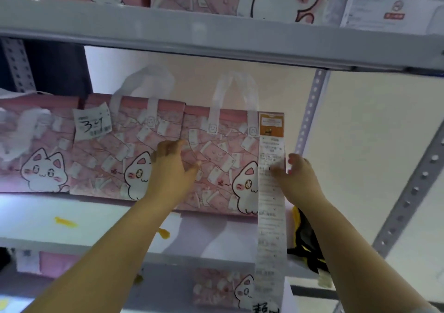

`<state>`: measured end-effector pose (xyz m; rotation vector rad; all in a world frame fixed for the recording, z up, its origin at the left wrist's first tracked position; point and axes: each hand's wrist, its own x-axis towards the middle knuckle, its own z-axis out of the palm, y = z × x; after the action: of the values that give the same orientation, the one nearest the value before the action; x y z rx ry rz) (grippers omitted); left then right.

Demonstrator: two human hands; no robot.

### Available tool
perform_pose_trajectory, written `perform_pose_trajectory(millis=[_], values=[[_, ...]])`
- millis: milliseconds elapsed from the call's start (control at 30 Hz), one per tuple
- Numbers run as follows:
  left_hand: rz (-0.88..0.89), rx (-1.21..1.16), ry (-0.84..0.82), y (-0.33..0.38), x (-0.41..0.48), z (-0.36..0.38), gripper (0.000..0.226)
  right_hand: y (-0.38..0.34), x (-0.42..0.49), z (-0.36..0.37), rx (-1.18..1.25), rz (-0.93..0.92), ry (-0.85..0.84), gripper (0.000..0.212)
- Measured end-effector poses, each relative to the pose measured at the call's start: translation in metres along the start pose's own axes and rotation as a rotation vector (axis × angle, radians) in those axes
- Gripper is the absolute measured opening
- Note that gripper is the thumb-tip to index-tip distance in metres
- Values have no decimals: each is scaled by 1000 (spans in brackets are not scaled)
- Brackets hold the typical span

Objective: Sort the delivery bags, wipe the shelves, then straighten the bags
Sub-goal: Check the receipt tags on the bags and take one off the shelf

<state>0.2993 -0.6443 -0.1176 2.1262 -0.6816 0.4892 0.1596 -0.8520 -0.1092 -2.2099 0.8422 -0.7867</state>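
A grey perforated metal upright (pixel 408 192) slants along the frame's 3 o'clock side. At about 5 o'clock a crumpled black-and-yellow fabric item (pixel 306 238) lies. A laminated printed notice (pixel 384 2) shows at 1 o'clock, its text too blurred to read.

The long receipt (pixel 271 192) carries print too blurred to read, and the bag on the lower shelf (pixel 223 291), at six o'clock, runs off the frame.

Both your bare arms reach up and forward. Your left hand (pixel 173 162) presses flat, fingers spread; your right hand (pixel 298 172) is beside it, fingers loosely curled.
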Motion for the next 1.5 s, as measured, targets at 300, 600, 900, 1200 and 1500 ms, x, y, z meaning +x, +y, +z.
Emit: perform_pose_trajectory(millis=[300, 600, 900, 1200, 1500], values=[[-17, 12, -55, 1, -5, -2, 58, 7, -3, 2, 131, 39, -2, 23], [39, -48, -93, 12, -9, -6, 32, 12, -24, -21, 255, 12, 159, 22], [76, -326, -84, 24, -33, -34, 14, -4, -80, -52, 420, 44, 223, 16], [121, -453, -211, 18, -94, -93, 12, -21, -188, -70, 345, 43, 253, 10], [184, -563, -278, 52, -159, -115, 12, -12, -282, -120, 310, -18, 435, 8]])
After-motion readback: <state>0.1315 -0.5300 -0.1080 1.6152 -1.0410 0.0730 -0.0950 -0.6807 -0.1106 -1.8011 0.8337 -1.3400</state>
